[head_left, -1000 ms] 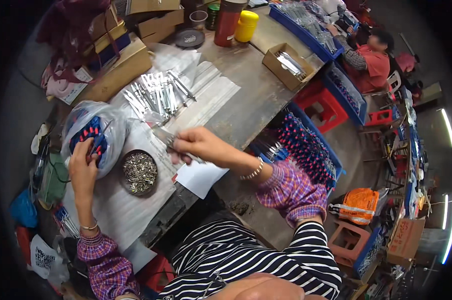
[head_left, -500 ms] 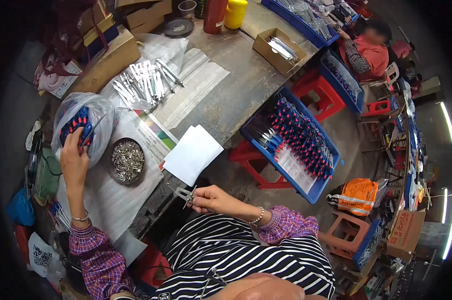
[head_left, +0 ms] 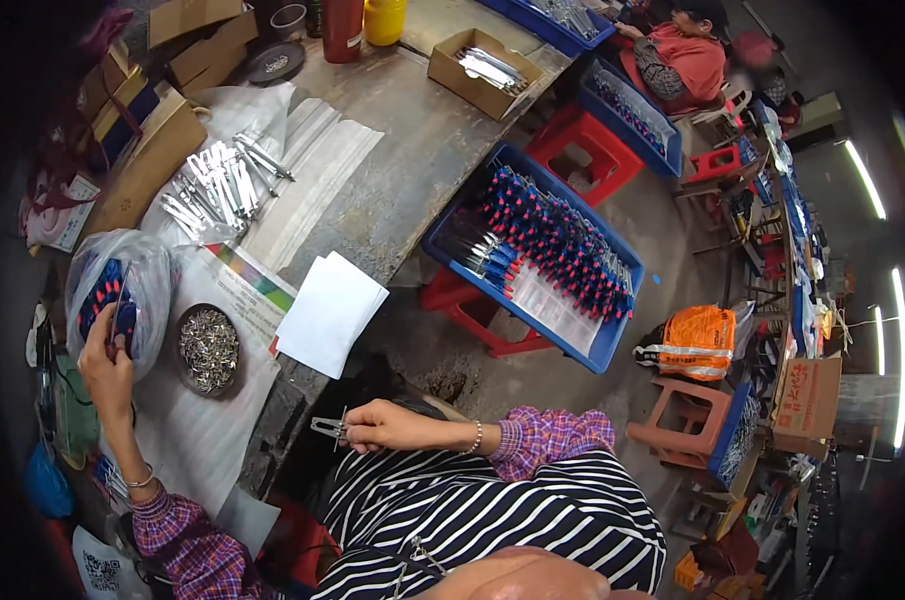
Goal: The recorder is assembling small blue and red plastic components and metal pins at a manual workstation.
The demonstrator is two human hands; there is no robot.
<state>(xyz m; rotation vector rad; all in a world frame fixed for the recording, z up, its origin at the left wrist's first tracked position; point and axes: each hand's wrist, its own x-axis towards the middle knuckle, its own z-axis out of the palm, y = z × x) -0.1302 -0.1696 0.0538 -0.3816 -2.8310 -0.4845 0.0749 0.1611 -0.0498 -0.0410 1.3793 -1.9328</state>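
My left hand (head_left: 107, 360) reaches into the mouth of a clear plastic bag (head_left: 153, 290) on the left of the table. Its fingers are closed among small blue parts with red spots (head_left: 105, 288). A thin grey rod (head_left: 123, 287) juts up from the fingertips. Below the table's near edge, in front of my lap, my right hand (head_left: 375, 427) pinches a silvery metal clip (head_left: 326, 428) with an open slot; a thin pin crosses it by the fingertips. Beside the bag stands a round dark bowl (head_left: 182, 372) full of small shiny metal pieces.
White paper sheets (head_left: 328, 312) lie at the table edge. Silvery metal tools (head_left: 218, 185) are piled behind. A blue tray (head_left: 613, 345) of blue-and-red handled tools rests on a red stool (head_left: 488, 325) at right. A cardboard box (head_left: 463, 85) stands farther back; a seated person (head_left: 683, 60) is beyond.
The whole view has shifted and turned slightly. My left hand stays at the bag, its fingers still among the blue parts. In my right hand the metal clip has tilted nearer to level.
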